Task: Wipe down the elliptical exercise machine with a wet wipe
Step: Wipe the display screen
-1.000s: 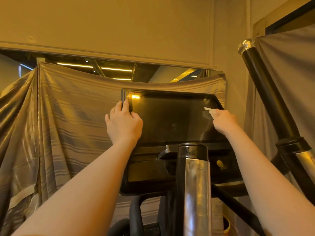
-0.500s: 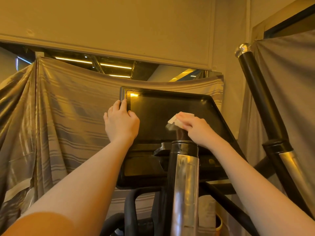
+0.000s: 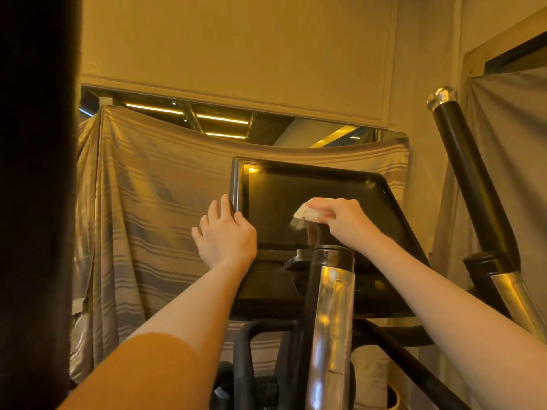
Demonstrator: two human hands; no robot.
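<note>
White wipe (image 3: 306, 214) against dark screen (image 3: 275, 208)

Both forearms are bare to the wrists, no sleeves showing. The left hand (image 3: 226, 236) at nine o'clock and right hand (image 3: 344, 218) wear no rings or gloves.

No legible text, label, brand, number or sign in the head view. The console screen (image 3: 310, 208) of the elliptical is dark and shows only reflections. The panel below the screen (image 3: 367, 287) carries one small yellowish round mark, too blurred to read.
</note>
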